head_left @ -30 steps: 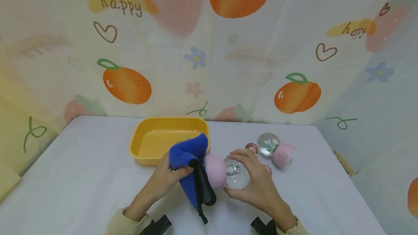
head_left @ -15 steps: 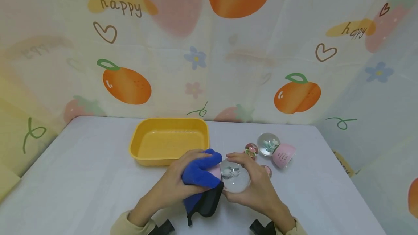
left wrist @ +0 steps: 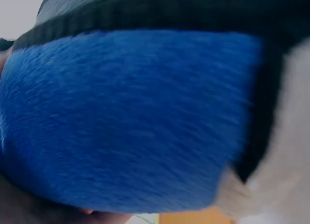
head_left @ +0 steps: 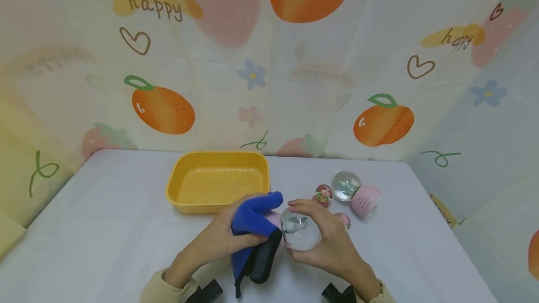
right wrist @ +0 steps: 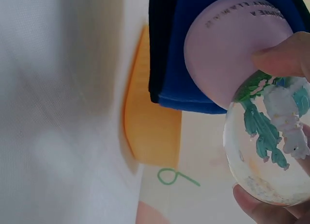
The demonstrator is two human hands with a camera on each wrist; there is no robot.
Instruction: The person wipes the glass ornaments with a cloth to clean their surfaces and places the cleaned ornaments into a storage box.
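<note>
Between both hands is a snow globe (head_left: 301,231) lying sideways, a white figure and green plants inside its clear ball. My right hand (head_left: 334,240) grips the ball between thumb and fingers. My left hand (head_left: 225,233) holds a blue plush cloth (head_left: 251,221) with black edging, pressed against the globe's pink base (right wrist: 227,49). In the right wrist view the cloth lies behind this base, which bears printed letters. The blue pile fills most of the left wrist view. From the head view, cloth and hand cover much of the base.
A yellow tray (head_left: 171,198) stands behind the left hand. To the right, a second snow globe (head_left: 346,186) with a pink base lies on its side. Two small pinkish globes (head_left: 323,194) are beside the right hand, one partly hidden. A printed curtain (head_left: 294,83) hangs behind the white table (head_left: 105,228).
The cloth has moved from around the pink base's left end to cover more of it, its black part swinging down. The left hand has shifted right; the globe has tilted slightly.
</note>
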